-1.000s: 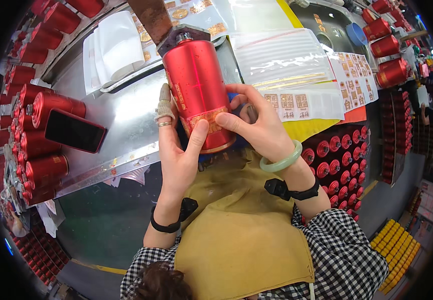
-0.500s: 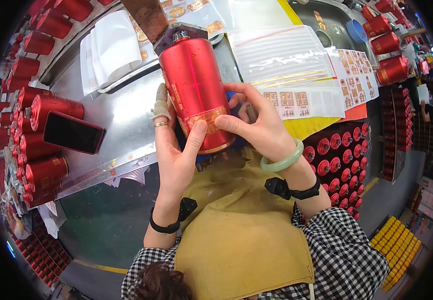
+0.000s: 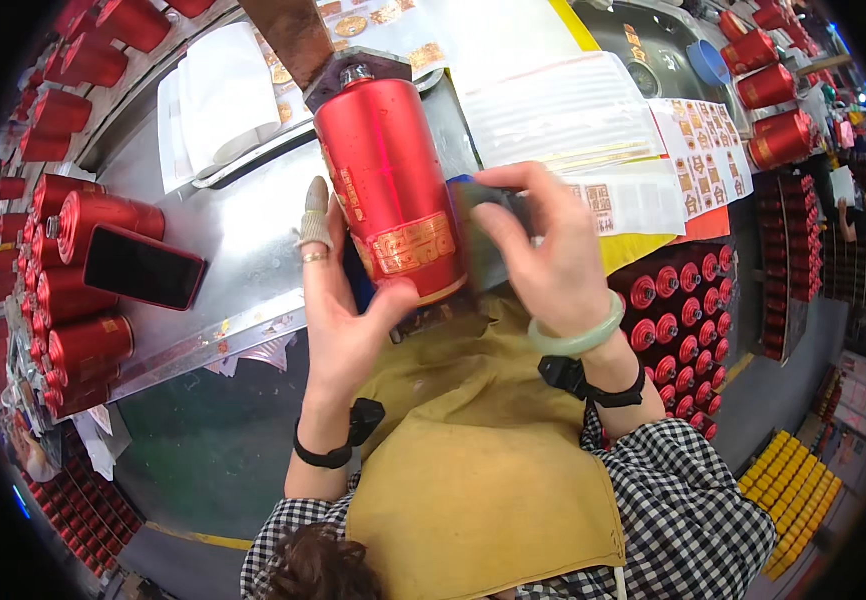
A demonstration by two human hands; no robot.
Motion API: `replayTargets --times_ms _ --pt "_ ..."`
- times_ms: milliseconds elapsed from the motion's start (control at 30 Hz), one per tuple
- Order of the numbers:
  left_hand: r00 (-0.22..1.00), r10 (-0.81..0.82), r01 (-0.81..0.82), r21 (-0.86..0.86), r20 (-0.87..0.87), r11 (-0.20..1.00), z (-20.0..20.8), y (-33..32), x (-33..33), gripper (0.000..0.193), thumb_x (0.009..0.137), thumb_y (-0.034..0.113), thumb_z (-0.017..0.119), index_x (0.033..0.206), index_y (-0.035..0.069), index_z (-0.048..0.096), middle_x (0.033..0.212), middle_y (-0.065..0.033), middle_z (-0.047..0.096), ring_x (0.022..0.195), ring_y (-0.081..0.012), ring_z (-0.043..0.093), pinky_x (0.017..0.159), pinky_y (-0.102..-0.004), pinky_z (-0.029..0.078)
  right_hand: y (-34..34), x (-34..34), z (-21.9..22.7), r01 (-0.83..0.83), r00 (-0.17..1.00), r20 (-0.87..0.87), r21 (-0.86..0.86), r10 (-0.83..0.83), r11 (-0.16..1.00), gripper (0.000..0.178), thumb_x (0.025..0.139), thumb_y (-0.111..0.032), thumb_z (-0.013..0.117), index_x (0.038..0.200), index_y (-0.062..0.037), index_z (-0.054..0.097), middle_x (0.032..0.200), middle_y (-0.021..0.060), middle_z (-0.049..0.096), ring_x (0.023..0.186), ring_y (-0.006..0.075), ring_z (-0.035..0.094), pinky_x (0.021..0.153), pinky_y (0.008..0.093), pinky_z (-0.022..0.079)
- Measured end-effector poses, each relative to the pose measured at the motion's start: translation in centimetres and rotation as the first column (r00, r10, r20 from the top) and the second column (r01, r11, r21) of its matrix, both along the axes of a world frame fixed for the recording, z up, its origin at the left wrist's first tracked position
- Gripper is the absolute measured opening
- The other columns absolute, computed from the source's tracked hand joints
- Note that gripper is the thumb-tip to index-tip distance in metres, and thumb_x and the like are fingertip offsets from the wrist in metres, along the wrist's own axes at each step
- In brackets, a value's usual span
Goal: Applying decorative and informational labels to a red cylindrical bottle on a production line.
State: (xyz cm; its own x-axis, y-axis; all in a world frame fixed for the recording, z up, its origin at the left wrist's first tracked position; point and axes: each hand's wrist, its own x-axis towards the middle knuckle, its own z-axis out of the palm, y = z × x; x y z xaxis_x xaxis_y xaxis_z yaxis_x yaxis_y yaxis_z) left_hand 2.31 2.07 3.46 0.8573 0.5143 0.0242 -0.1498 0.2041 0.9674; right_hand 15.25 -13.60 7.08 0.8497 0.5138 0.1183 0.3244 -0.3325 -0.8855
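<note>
Clasped along its left side by my left grip (image 3: 338, 320), thumb at the lower end, the red bottle (image 3: 383, 160) lies at upper centre, while my right grip (image 3: 563, 270) pinches a dark, blurred object (image 3: 498, 235) just beside it. Near the bottle's lower end I see a gold label (image 3: 413, 245), and its neck meets a dark metal bracket (image 3: 390, 62). Beyond, on the counter (image 3: 233, 235), a phone (image 3: 143, 267) leans at left, label sheets (image 3: 703, 150) spread at upper right, and a blue cup (image 3: 708, 62) stands farther up.
</note>
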Motion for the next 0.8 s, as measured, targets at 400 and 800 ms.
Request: replayTargets --times_ms 400,800 --pt "0.993 0.077 -0.017 0.522 -0.093 0.853 -0.7 0.3 -1.4 0.127 0.065 0.011 0.1 0.165 -0.002 0.022 0.167 -0.0192 0.035 0.15 -0.0286 0.043 0.125 -0.0418 0.035 -1.2 1.7 -1.0 0.063 0.993 0.099 -0.031 -0.06 0.998 0.015 0.093 0.003 0.065 0.106 -0.0002 0.073 0.103 0.0148 0.073 0.097 0.032 0.071 0.088 0.0367 0.053" --pt "0.995 0.018 -0.006 0.118 -0.099 0.993 1.1 -0.4 0.7 0.109 0.085 0.012 0.087 0.164 -0.006 0.014 0.152 -0.0192 0.048 0.139 -0.0255 0.052 0.116 -0.0397 0.044 -1.5 -0.3 -1.0 -0.129 0.989 -0.055 0.158 0.139 0.979 0.016 0.099 0.001 0.059 0.113 0.0014 0.069 0.107 0.0123 0.07 0.1 0.0238 0.067 0.093 0.0334 0.051"
